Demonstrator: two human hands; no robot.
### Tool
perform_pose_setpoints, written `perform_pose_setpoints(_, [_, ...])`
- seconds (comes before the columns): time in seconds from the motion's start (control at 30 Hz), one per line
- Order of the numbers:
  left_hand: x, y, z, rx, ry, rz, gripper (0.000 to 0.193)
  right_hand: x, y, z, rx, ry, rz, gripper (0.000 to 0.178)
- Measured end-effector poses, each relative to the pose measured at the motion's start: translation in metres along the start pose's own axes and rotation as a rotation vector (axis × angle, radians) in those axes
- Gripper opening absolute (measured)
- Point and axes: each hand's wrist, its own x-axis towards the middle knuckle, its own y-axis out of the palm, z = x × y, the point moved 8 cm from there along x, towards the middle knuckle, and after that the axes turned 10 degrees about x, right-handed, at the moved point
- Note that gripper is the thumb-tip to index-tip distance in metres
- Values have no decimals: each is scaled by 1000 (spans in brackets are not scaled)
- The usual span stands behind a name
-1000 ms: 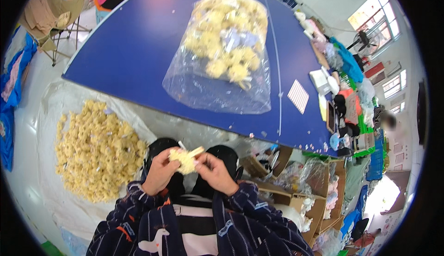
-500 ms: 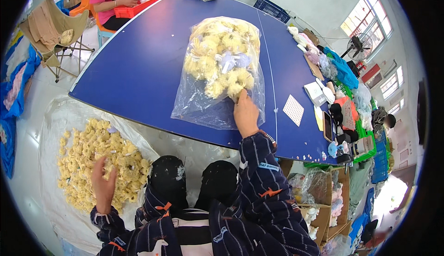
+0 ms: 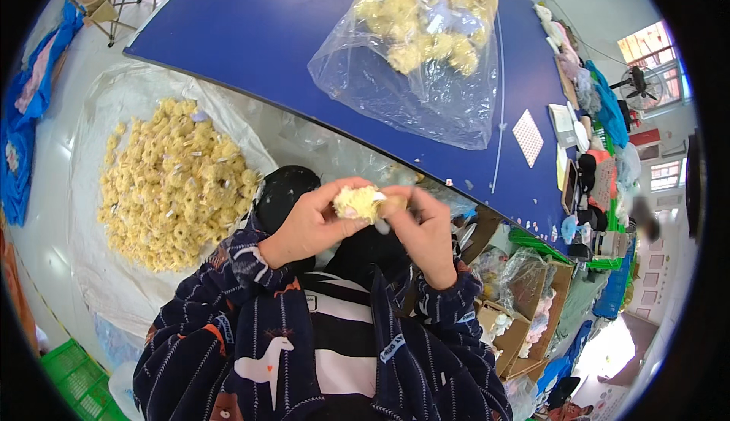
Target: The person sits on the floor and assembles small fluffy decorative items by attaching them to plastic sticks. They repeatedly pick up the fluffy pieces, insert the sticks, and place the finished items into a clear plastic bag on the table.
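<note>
Above my lap, my left hand [image 3: 306, 225] is closed around a small fluffy yellow plush piece [image 3: 354, 202]. My right hand [image 3: 424, 232] pinches at its right end, beside a bit of white that may be a tag; those fingertips are slightly blurred. On the table beyond lies a clear plastic bag [image 3: 449, 113] with more of the yellow fluffy pieces and a lilac one inside, its loose end toward me. A big pile of similar yellow pieces [image 3: 171, 185], many with white tags, is spread on the floor to my left.
The pile rests on a white sheet [image 3: 91, 265]. The blue table's [image 3: 251, 33] near edge runs just beyond my hands. A dotted card [image 3: 528, 138], a phone and other clutter line its right side. Cardboard boxes [image 3: 544, 322] stand at lower right; a green crate [image 3: 72, 379] at lower left.
My right hand has left the bag and my left hand has come from over the pile. Both now meet above my lap on a yellow plush piece. The view has shifted downward and left.
</note>
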Motion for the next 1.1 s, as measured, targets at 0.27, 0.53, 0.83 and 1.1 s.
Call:
perform_pose_setpoints(0.27, [-19, -6, 45, -536, -258, -110, 40, -12, 27, -13, -150, -383, 20, 32])
perform_pose_setpoints(0.53, [-25, -10, 47, -435, -128, -252, 25, -11, 32, -29, -125, -338, 43, 29])
perform_pose_setpoints(0.83, [-29, -13, 64, -408, -261, -242, 24, -10, 43, -26, -247, -362, 30, 28])
perform_pose_setpoints(1.1, [-38, -6, 61, -337, -290, -136, 37, -10, 39, -42, -228, -306, -17, 27])
